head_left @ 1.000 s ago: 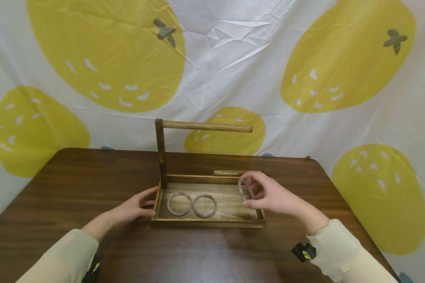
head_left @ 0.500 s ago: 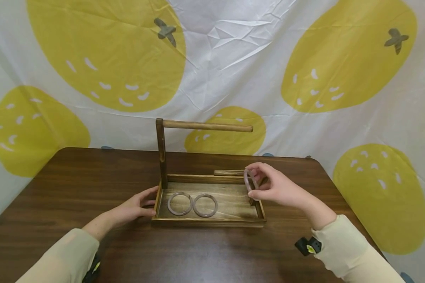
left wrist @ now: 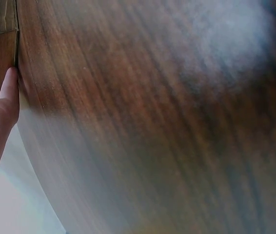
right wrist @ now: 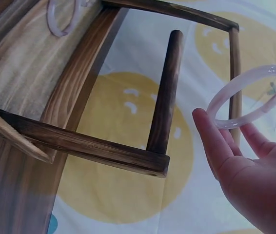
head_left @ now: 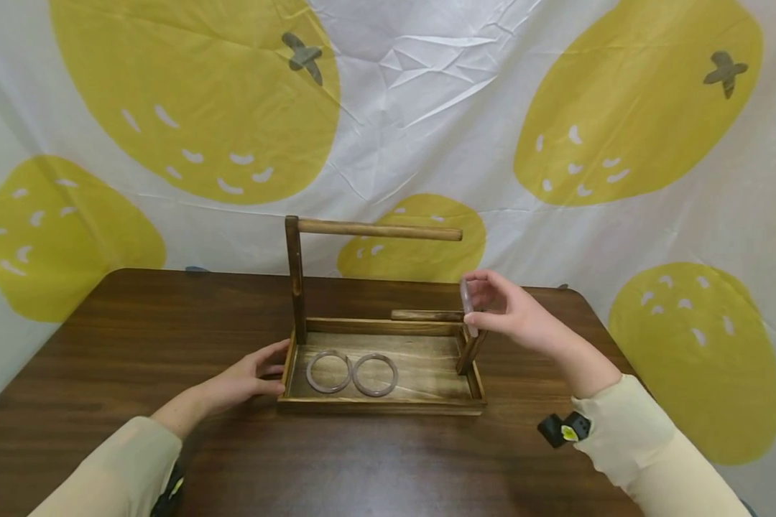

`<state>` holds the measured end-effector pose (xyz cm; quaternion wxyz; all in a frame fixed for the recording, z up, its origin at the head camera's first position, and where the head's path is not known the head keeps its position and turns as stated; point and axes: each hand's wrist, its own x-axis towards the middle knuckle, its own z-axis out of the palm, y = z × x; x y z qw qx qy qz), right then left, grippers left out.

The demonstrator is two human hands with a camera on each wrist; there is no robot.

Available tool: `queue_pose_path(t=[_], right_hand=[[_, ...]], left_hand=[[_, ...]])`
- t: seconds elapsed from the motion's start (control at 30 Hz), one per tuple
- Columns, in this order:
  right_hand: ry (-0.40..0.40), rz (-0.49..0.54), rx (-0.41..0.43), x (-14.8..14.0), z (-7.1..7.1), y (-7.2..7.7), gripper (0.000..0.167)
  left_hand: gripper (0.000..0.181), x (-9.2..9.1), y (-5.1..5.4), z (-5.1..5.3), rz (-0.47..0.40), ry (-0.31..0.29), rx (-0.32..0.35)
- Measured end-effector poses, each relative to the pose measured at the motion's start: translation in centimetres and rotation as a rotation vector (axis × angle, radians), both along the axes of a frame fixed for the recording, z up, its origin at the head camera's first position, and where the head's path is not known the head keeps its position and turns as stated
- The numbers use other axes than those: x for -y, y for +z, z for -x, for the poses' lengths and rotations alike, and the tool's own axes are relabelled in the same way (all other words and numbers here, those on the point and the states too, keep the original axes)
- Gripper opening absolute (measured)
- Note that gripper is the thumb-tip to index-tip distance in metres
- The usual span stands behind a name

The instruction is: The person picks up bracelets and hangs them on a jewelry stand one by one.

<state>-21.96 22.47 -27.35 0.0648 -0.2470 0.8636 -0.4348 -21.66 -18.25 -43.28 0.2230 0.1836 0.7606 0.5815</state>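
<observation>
Two bangles (head_left: 352, 373) lie flat in the wooden tray (head_left: 381, 407), toward its nine-o'clock end, against which the left hand (head_left: 248, 377) rests spread, while the right hand (head_left: 507, 312) pinches a third bangle (right wrist: 247, 76) at the tray's two o'clock, near the lower bar (head_left: 427, 315) but apart from it.

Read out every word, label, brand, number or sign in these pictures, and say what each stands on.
None can be read: no lettering or numbers show on the wooden tray stand, the three bangles, the table or the fruit-print cloth.
The yellow-green marks on the black wrist devices are too small to make out.
</observation>
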Motion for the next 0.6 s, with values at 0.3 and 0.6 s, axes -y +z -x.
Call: queue_pose_path(t=[0.3, 0.6], right_hand=[[-0.068, 0.045, 0.031, 0.2, 0.9, 1.0, 0.056], [-0.123, 0.054, 0.031, 0.3, 2.1, 1.6, 0.058]], left_hand=[[0.085, 0.0, 0.2, -0.3, -0.021, -0.01, 0.001], [0.086, -0.1, 0.2, -0.2, -0.019, -0.005, -0.006]])
